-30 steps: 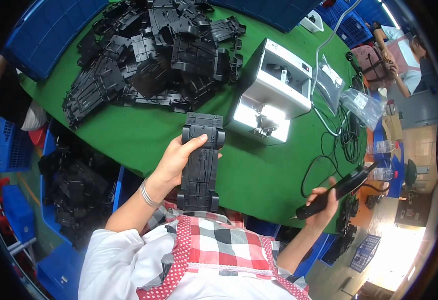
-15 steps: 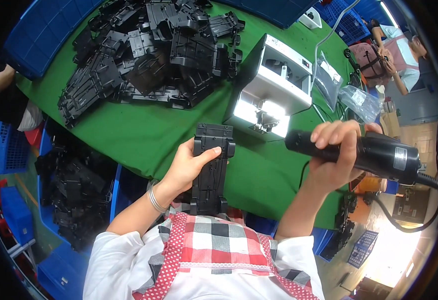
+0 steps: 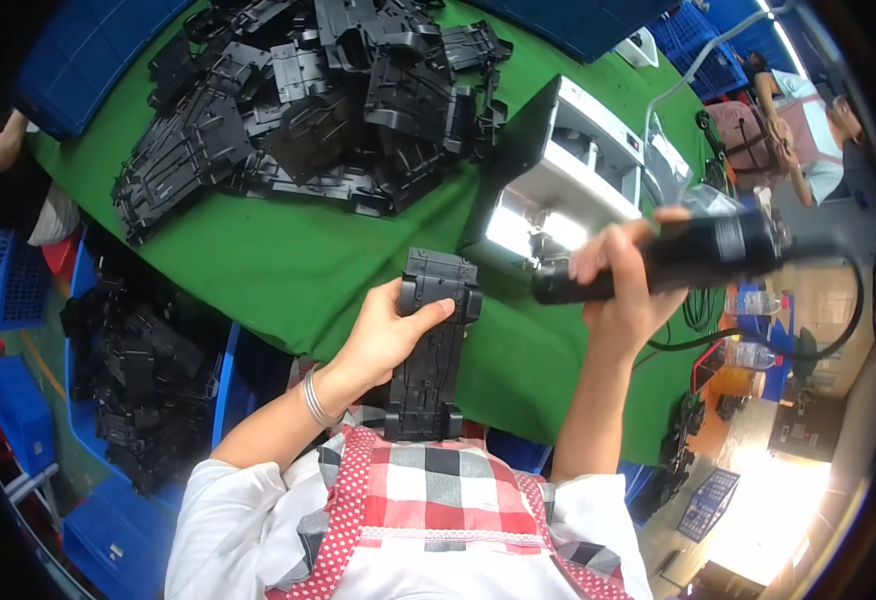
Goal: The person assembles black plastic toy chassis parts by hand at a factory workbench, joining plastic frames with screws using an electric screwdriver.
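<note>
One long, black plastic part [image 3: 426, 375] is being pinched near the green cloth-covered table [image 3: 528, 370] by the left hand [image 3: 383, 335], and a black cylindrical corded tool [image 3: 713, 250] clasped by the right hand's [image 3: 626, 285] curled fingers.

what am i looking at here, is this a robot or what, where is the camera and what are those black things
There's no robot: these are a person's two bare hands. The view comes from a wide fisheye camera worn on the head, looking down, so straight edges bend near the rim.

The left hand grips a long black plastic part, its thumb on the upper face. The right hand holds a black corded hand tool, slightly blurred.

On the green-covered table lies a heap of similar black parts. To the right of it stands a silver-and-black machine with a bright light. Another person shows at the upper right.
</note>
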The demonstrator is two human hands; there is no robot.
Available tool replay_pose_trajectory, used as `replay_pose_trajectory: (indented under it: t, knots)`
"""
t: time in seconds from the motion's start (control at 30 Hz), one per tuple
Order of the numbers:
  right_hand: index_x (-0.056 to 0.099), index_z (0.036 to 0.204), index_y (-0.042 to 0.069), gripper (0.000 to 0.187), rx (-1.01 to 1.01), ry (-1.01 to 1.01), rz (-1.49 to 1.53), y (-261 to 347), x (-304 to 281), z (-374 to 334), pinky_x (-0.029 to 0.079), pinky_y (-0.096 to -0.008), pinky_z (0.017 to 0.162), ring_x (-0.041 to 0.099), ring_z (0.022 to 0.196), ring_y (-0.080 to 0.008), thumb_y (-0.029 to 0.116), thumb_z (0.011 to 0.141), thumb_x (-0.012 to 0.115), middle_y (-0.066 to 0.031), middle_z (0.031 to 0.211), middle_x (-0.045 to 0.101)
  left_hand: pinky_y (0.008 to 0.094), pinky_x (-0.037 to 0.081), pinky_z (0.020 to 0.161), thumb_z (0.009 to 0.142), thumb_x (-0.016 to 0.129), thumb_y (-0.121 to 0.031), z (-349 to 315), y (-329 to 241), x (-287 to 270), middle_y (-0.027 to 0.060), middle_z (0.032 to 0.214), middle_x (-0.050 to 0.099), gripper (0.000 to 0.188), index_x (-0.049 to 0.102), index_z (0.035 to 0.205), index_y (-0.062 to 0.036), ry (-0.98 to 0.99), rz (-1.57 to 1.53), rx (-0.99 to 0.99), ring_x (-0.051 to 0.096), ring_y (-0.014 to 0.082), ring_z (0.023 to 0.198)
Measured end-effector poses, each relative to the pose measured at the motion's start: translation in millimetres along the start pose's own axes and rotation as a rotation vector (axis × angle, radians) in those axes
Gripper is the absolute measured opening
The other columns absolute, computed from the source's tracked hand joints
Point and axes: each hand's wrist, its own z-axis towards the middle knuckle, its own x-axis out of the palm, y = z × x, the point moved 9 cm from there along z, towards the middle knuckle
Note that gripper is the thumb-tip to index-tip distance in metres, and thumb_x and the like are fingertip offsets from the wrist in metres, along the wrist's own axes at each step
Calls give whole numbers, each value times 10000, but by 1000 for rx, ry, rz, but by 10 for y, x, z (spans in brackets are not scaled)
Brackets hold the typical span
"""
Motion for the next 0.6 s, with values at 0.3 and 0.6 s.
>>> replay_pose_trajectory:
  t: [0.3, 0.6]
  knots:
    - [283, 1165, 78, 451, -44, 66, 162, -121, 189, -298, 462, -347, 476, 490, 472, -171, -80, 812, 516, -80, 666, 487, 261, 521, 667, 820, 639, -53, 9, -30, 14, 97, 902, 663, 217, 577, 1000, 52, 10, -13, -28, 632, 127, 768]
    - [284, 1036, 99, 446, -63, 195, 97, -171, 418, -409, 480, -337, 463, 508, 467, -182, -147, 768, 541, -99, 630, 511, 241, 506, 653, 817, 644, -48, 30, -6, -57, 97, 871, 659, 190, 589, 961, 63, -40, 139, 66, 620, 114, 742]
